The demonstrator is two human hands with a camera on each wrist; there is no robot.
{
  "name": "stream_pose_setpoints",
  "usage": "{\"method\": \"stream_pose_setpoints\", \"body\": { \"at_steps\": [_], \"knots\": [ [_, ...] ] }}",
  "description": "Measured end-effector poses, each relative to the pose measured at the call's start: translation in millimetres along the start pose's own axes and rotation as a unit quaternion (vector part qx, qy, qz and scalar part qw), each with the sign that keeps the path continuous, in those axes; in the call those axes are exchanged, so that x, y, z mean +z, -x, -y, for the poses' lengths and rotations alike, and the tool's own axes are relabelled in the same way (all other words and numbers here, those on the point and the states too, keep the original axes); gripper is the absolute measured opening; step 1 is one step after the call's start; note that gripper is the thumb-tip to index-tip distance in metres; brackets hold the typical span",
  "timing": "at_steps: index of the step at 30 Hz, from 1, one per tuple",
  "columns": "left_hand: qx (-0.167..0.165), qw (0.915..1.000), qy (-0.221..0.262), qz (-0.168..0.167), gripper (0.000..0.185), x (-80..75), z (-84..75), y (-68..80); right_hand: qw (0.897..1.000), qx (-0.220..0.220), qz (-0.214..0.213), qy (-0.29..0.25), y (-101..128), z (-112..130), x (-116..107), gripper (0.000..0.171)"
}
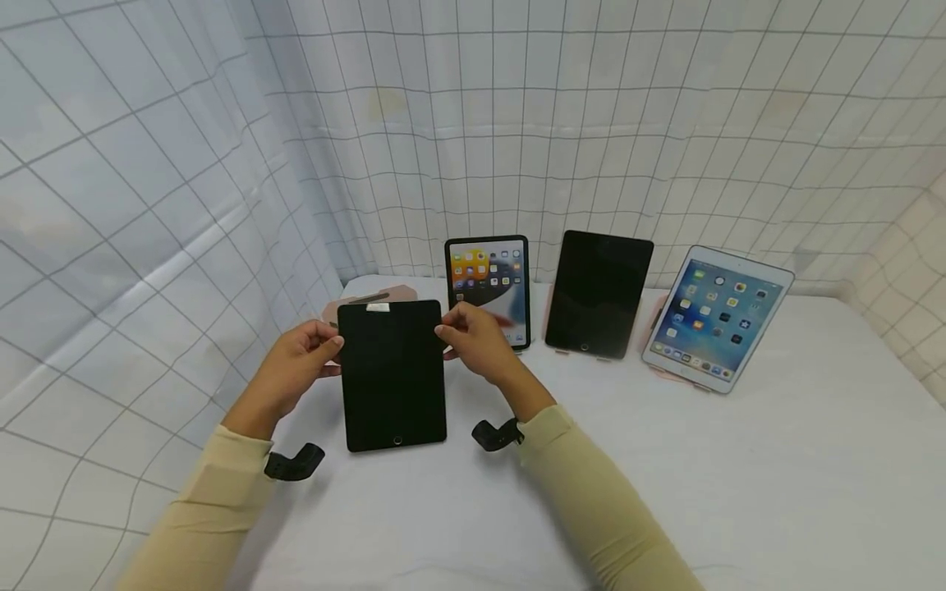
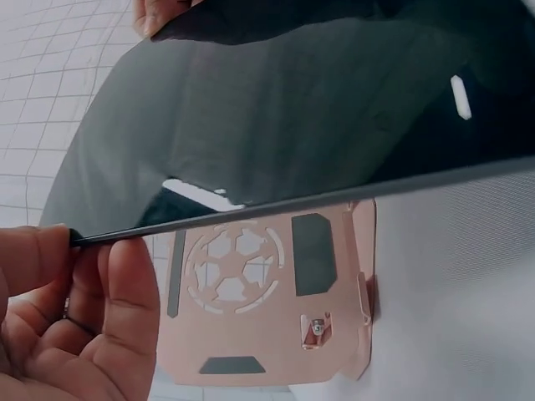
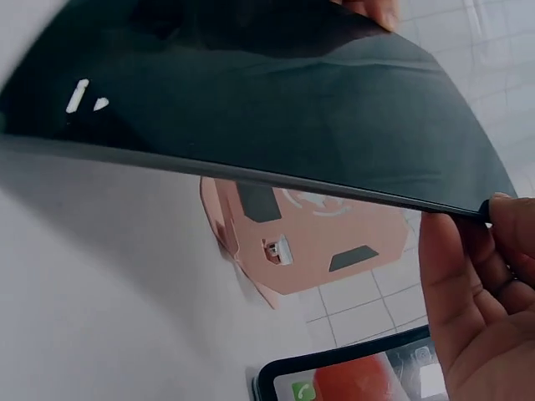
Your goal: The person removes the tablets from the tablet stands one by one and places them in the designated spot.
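Observation:
A black tablet (image 1: 395,377) with a dark screen is held upright in front of me, its round home button at the bottom. My left hand (image 1: 299,365) pinches its left edge between thumb and fingers. On the opposite edge my right hand (image 1: 476,341) pinches it the same way. Behind the tablet, mostly hidden in the head view, stands a rose-gold tablet stand (image 2: 251,334) with a football cutout and dark pads. The right wrist view also shows this stand (image 3: 326,242) beyond the tablet, with a gap between them.
To the right stand a lit tablet with a dark frame (image 1: 488,279), a black tablet with a dark screen (image 1: 600,295) and a white tablet (image 1: 717,320), leaning back in a row. White cloth covers the table (image 1: 798,476). A checked curtain (image 1: 591,123) hangs behind and at the sides.

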State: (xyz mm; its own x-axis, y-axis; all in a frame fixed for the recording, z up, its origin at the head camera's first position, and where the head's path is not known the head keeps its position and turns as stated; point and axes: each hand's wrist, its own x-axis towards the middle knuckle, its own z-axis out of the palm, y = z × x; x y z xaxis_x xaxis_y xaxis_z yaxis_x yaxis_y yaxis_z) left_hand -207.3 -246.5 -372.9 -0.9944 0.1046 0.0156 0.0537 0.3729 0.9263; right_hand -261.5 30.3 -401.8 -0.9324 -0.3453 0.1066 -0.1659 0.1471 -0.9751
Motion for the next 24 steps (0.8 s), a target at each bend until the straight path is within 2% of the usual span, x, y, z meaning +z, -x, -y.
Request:
{"method": "stream_pose_setpoints", "body": {
  "at_steps": [5,15,24],
  "knots": [
    [-0.018,0.9994,0.011,0.027,0.019,-0.6,0.6,0.3,0.999,0.022,0.004,-0.034,3.9,-5.2,2.7,0.008],
    [-0.055,0.9976,-0.003,0.043,0.016,-4.3,6.0,3.4,0.995,0.084,0.003,-0.057,15.2,-9.7,19.4,0.005],
    [-0.087,0.9932,-0.030,0.071,0.016,-11.9,17.5,7.7,0.990,0.105,0.015,-0.092,20.9,-21.3,34.6,0.006]
  ]
}}
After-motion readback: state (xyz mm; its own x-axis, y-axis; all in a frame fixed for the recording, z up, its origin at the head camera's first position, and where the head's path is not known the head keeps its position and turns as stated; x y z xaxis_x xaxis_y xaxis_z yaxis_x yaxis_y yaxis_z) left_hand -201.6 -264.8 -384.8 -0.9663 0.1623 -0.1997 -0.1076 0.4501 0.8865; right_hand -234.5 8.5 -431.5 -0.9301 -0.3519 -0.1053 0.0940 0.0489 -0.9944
